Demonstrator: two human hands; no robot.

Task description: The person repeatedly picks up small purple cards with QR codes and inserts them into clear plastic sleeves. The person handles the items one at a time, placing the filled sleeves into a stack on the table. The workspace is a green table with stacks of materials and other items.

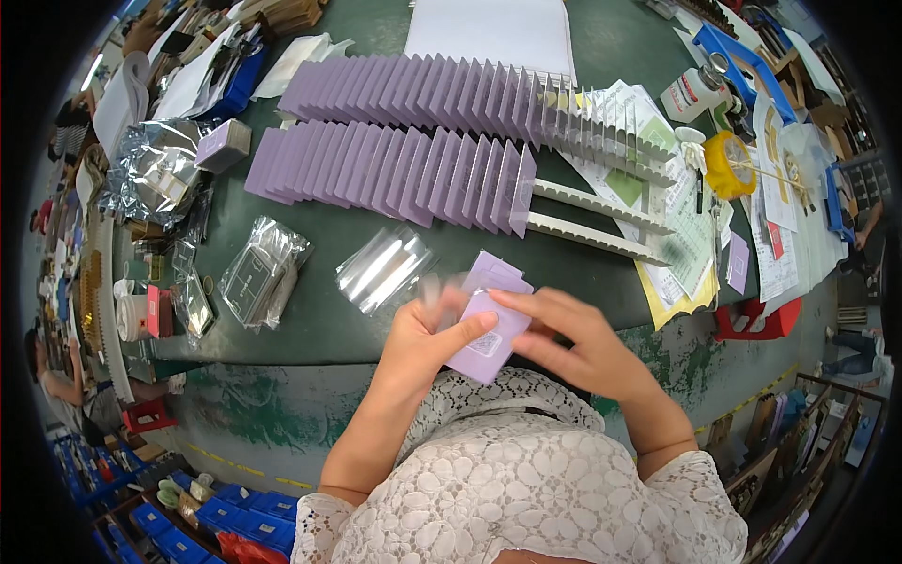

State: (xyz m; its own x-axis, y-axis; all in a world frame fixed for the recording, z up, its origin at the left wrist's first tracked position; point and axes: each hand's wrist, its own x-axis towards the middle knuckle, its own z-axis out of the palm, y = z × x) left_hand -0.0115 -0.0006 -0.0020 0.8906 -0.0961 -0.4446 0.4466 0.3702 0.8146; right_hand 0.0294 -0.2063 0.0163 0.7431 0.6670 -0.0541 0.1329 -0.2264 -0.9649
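Just off the table's near edge, my left hand [425, 336] is closed on a light purple card [485, 350] with a pale printed label, its thumb lying across the face. Blur smears the left fingers. My right hand [570, 336] pinches the same card, its fingertips at the upper and right edges. Another purple piece [495, 267] shows just beyond it; whether it is held too cannot be made out. Left of my hands lies a stack of clear plastic sleeves [385, 270]. Ahead, two rows of purple cards [376, 174] stand slanted in slotted metal racks [601, 209].
Bagged dark cards [263, 275] and a crinkled clear bag [160, 174] lie left. A purple card stack [224, 146] sits near them. Right are papers [691, 249], a white bottle [693, 92], a yellow tape roll [728, 164] and a blue tray [752, 66]. White sheets [489, 33] lie behind.
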